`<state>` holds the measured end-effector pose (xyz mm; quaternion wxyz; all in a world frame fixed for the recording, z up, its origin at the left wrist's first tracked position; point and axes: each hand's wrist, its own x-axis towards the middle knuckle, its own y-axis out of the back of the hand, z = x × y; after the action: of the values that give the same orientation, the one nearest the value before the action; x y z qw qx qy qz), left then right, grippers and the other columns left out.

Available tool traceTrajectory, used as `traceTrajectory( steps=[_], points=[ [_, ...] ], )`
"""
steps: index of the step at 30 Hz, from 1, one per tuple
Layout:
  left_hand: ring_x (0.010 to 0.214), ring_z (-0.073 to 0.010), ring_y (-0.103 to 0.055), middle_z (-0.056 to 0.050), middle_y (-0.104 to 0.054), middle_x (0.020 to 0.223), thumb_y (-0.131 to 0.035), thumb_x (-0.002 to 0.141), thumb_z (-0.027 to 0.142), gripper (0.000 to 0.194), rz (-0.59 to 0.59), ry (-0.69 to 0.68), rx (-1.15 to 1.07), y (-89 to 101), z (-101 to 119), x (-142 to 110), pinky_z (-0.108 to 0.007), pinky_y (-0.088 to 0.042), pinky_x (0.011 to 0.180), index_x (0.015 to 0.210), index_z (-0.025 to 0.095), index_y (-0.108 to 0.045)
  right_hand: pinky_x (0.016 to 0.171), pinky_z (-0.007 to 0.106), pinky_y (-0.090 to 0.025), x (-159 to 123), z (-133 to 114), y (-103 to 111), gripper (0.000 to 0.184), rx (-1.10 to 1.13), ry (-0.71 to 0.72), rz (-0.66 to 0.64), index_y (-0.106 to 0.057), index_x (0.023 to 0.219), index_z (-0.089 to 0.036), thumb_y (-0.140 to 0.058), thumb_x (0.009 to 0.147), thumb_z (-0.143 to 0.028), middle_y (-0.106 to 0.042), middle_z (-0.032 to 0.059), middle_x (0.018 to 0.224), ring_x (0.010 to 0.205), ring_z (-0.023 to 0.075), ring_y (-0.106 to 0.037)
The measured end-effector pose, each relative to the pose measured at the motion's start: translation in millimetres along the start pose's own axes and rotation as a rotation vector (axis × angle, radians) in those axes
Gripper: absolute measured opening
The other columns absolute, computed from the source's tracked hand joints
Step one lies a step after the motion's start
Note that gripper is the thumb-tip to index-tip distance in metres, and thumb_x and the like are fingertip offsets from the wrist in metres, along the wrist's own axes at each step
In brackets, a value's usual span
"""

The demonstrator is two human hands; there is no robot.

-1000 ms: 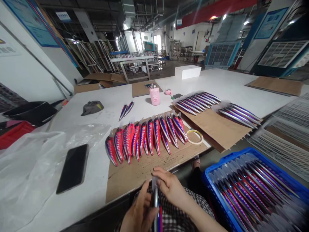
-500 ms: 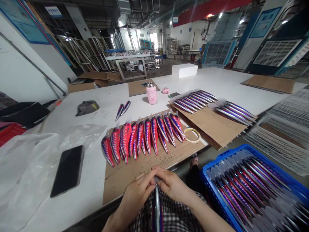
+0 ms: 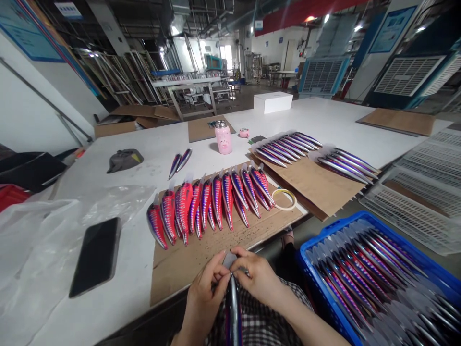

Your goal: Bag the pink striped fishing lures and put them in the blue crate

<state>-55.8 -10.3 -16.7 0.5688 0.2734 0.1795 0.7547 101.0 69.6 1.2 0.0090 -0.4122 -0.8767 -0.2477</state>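
Both hands meet over my lap at the table's near edge. My left hand (image 3: pixel 207 293) and my right hand (image 3: pixel 254 276) pinch the top end of a long silver and purple fishing lure (image 3: pixel 232 312) that stands nearly upright between them. Just beyond my fingers a cardboard sheet (image 3: pixel 201 252) carries a row of several red and purple striped lures (image 3: pixel 209 199). At my right a blue crate (image 3: pixel 324 235) holds several more lures of the same kind.
A black phone (image 3: pixel 95 254) lies beside a clear plastic bag (image 3: pixel 43 230) on the left. A tape ring (image 3: pixel 284 199), a pink bottle (image 3: pixel 223 136), two loose lures (image 3: pixel 179 163), more silver lures on cardboard (image 3: pixel 317 156) and grey trays (image 3: pixel 425 192) lie further off.
My hands closed together on the lure's top end and now work it with the fingertips. The view has drifted slightly, shifting the table leftward.
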Motion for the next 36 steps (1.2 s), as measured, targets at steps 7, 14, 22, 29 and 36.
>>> traceTrajectory(
  steps=[7, 14, 22, 29, 36],
  points=[
    [0.093, -0.0177, -0.057, -0.004, -0.053, 0.100, -0.051, 0.085, 0.028, 0.014, 0.004, -0.023, 0.056, 23.5, 12, 10, -0.027, -0.047, 0.078, 0.078, 0.023, -0.063, 0.084, 0.023, -0.047, 3, -2, -3, 0.024, -0.003, -0.040, 0.020, -0.066, 0.074, -0.017, -0.053, 0.071, 0.003, -0.066, 0.0078, 0.097, 0.102, 0.0178, -0.061],
    [0.075, -0.0137, -0.058, 0.004, -0.061, 0.078, -0.049, 0.086, 0.027, 0.017, -0.315, 0.118, -0.014, 28.1, 22, 16, -0.023, -0.043, 0.070, 0.097, 0.027, -0.062, 0.083, 0.022, -0.047, 3, 0, -2, 0.024, 0.005, -0.036, 0.013, -0.065, 0.073, -0.019, -0.052, 0.072, 0.001, -0.067, 0.0045, 0.094, 0.098, 0.0162, -0.062],
    [0.073, -0.0163, -0.059, 0.003, -0.062, 0.073, -0.047, 0.083, 0.026, 0.013, -0.319, 0.213, 0.239, 23.7, 35, 21, -0.028, -0.040, 0.069, 0.083, 0.024, -0.059, 0.083, 0.022, -0.046, 1, 2, -5, 0.024, 0.038, -0.028, 0.032, -0.064, 0.072, -0.020, -0.052, 0.072, 0.001, -0.067, 0.0034, 0.092, 0.099, 0.0155, -0.062],
    [0.073, -0.0150, -0.058, 0.004, -0.062, 0.071, -0.045, 0.083, 0.023, 0.013, -0.352, 0.203, 0.344, 25.5, 43, 25, -0.025, -0.037, 0.067, 0.074, 0.023, -0.055, 0.084, 0.021, -0.046, 1, 1, -4, 0.023, 0.033, -0.043, 0.021, -0.066, 0.075, -0.019, -0.053, 0.072, 0.000, -0.068, 0.0052, 0.095, 0.106, 0.0157, -0.060],
    [0.067, -0.0128, -0.057, 0.005, -0.060, 0.066, -0.046, 0.081, 0.022, 0.013, -0.379, 0.225, 0.280, 29.0, 41, 30, -0.022, -0.037, 0.063, 0.072, 0.023, -0.057, 0.088, 0.024, -0.047, -3, -7, -3, 0.025, -0.038, -0.101, 0.008, -0.069, 0.084, -0.021, -0.054, 0.072, -0.004, -0.068, 0.0059, 0.106, 0.111, 0.0165, -0.059]
  ],
)
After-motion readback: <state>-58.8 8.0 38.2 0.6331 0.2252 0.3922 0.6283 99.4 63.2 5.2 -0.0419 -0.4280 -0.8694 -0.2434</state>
